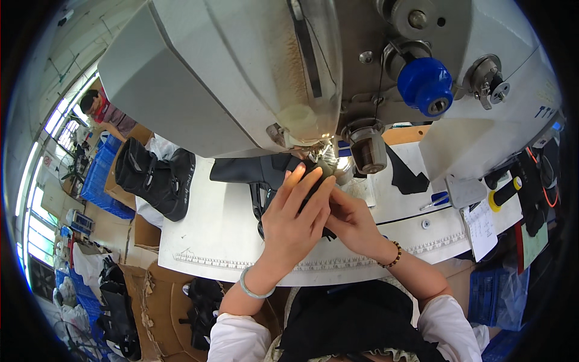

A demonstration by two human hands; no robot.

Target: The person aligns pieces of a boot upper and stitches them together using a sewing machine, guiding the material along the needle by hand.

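Observation:
A black leather-like workpiece [241, 171] with dangling straps lies under the lit needle area of a sewing machine [223, 72]. My left hand [297, 211] lies over it, palm down, fingers stretched and a little apart, tips close to the needle area. Against it, my right hand [356, 222] has its fingers bent together at the workpiece's near right part. Its fingertips are partly hidden behind the left hand. Both hands cover much of the workpiece. A black boot [172, 184] stands at the table's left edge.
The white table [211, 235] carries a printed ruler along its near edge. At right are a black cut piece [405, 172], small blue-handled snips [435, 201], a bobbin [426, 224], a paper sheet [480, 226] and a thread spool [505, 194]. Another person [108, 114] is far left.

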